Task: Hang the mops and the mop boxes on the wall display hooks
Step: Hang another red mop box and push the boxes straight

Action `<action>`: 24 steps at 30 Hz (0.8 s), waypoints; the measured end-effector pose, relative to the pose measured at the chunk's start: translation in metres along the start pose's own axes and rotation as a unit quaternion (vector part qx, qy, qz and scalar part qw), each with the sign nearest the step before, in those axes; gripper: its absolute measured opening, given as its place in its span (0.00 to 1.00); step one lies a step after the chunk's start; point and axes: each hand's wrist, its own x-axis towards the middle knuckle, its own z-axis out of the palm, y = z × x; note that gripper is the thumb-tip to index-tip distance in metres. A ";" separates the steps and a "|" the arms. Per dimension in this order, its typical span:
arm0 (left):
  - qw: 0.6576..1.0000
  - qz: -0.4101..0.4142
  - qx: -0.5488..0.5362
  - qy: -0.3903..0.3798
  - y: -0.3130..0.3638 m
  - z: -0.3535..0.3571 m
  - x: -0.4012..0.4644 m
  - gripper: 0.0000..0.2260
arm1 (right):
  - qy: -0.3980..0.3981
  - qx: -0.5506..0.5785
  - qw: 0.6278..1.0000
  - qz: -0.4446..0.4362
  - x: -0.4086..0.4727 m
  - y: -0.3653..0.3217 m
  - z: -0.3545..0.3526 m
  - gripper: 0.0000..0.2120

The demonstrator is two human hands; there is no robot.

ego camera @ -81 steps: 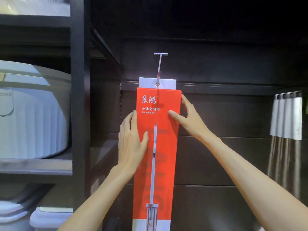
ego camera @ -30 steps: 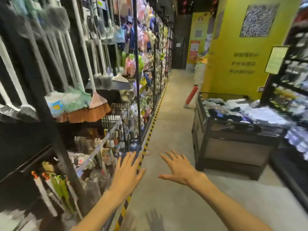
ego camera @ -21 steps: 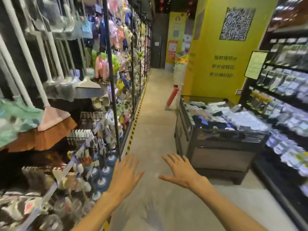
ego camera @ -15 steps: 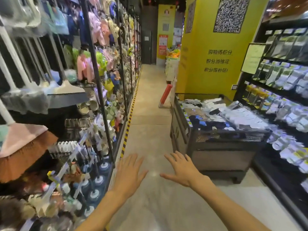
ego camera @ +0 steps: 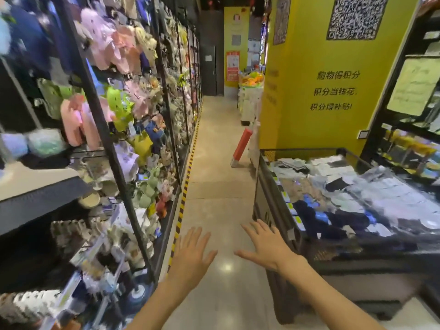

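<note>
Holding both arms out low in the frame, I keep my left hand [ego camera: 190, 256] and my right hand [ego camera: 266, 246] flat, fingers straight and spread, a gap between them, gripping nothing. No mop or mop box shows anywhere in the head view, so I cannot tell where they are. Up the left side runs a rack [ego camera: 102, 129] hung with soft goods. At right stands a bin [ego camera: 281, 210] of folded cloth, a yellow pillar [ego camera: 309, 55] behind it.

Shop aisle, beige floor [ego camera: 214, 163], yellow wall [ego camera: 309, 55], black racks [ego camera: 100, 129].
</note>
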 end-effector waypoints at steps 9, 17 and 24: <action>0.998 -0.045 -0.029 0.014 -0.099 -0.002 0.209 0.48 | -0.015 -0.017 0.999 -0.037 0.249 0.012 -0.034 0.54; 0.999 -0.036 -0.026 0.012 -0.206 0.010 0.412 0.47 | -0.027 -0.021 0.999 0.002 0.471 0.024 -0.025 0.66; 0.999 0.005 -0.035 -0.005 -0.270 -0.009 0.588 0.50 | -0.034 -0.004 0.999 0.029 0.631 0.039 -0.065 0.47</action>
